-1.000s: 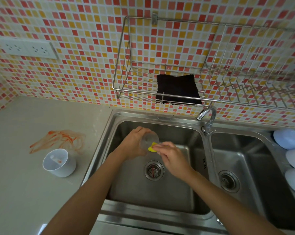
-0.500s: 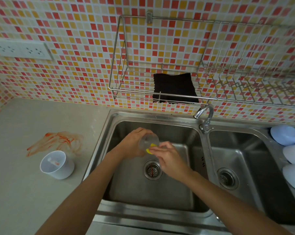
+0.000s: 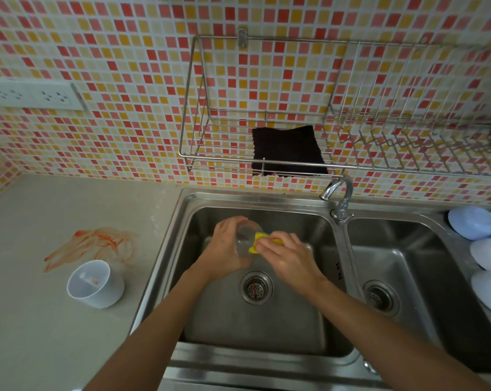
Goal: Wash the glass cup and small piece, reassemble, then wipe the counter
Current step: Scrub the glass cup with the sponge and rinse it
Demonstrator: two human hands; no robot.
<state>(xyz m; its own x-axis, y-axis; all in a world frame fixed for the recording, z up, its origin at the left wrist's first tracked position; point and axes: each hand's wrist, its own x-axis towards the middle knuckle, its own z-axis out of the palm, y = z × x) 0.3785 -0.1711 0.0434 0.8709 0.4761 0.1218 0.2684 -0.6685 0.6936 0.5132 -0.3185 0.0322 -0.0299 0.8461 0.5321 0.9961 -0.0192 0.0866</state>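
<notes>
The pale counter (image 3: 41, 334) runs left of the left hand's fingers (image 3: 224, 227) and carries an orange smear (image 3: 94, 244) and, nearer the viewer, a white cup (image 3: 96, 283). The double steel sink (image 3: 343, 249) is set into it beneath the fingers. Right of the right hand's fingers (image 3: 269, 244), pale blue bowls (image 3: 473, 222) sit upside down on the rim.

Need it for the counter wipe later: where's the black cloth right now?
In the head view, the black cloth lies on the wire rack on the tiled wall, above the left sink basin, just left of the faucet.
</notes>
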